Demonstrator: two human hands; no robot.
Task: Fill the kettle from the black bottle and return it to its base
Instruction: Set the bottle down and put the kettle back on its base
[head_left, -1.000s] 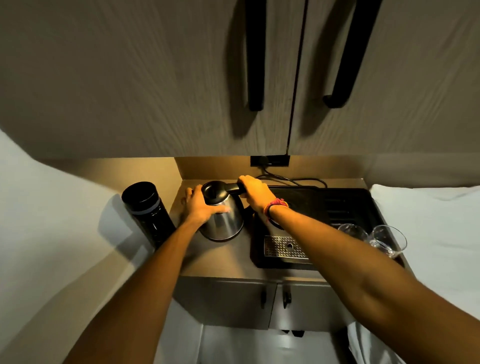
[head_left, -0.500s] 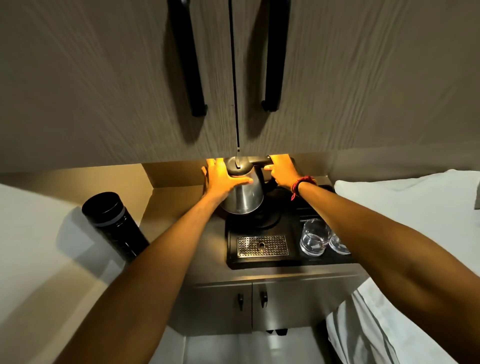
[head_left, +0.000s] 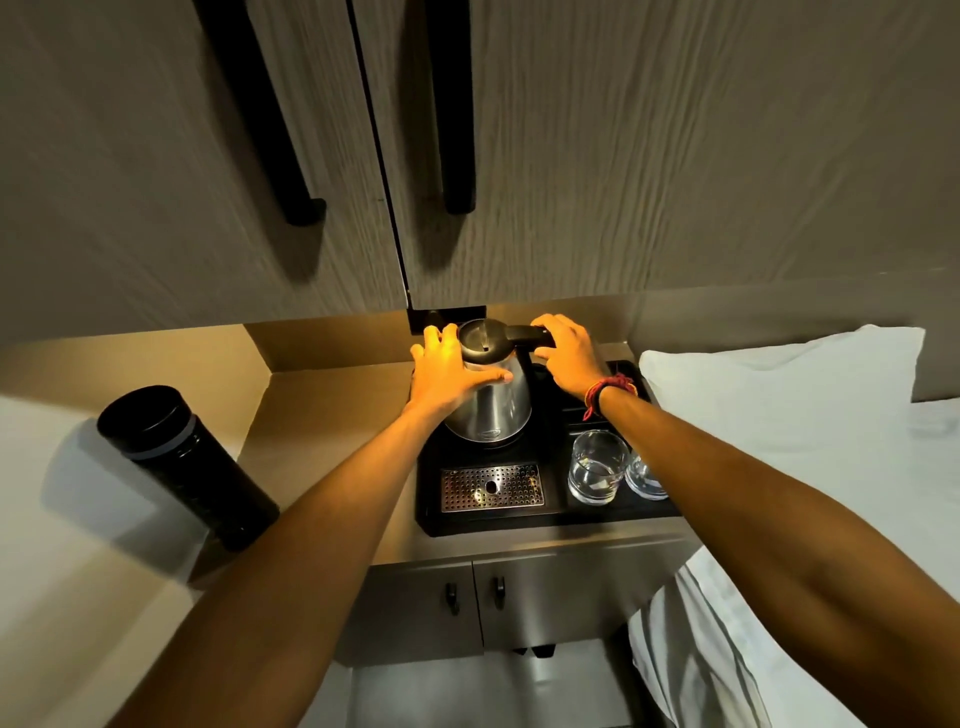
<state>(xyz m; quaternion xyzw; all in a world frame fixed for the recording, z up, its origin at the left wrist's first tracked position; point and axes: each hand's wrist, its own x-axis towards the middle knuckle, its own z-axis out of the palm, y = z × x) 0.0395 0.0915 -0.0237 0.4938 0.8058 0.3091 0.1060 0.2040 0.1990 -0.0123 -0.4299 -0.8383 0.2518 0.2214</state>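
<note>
No legible text; badge (head_left: 491, 432) on kettle (head_left: 500, 402) too blurred.

Arms outstretched, left hand (head_left: 447, 374) flat, right hand (head_left: 569, 358) gripping kettle handle (head_left: 519, 335)

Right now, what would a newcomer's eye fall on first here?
The steel kettle at the back of the black tray: the left hand presses its side, the right hand grips its handle. The black bottle stands at far left; two glasses sit on the tray's right.

The kettle (head_left: 493, 410) stands at the back of the tray (head_left: 550, 514) on the table (head_left: 332, 415), with the grate (head_left: 491, 486) and two glasses (head_left: 597, 467) before it; the bottle (head_left: 187, 467) is far left, the bed (head_left: 779, 405) right
</note>
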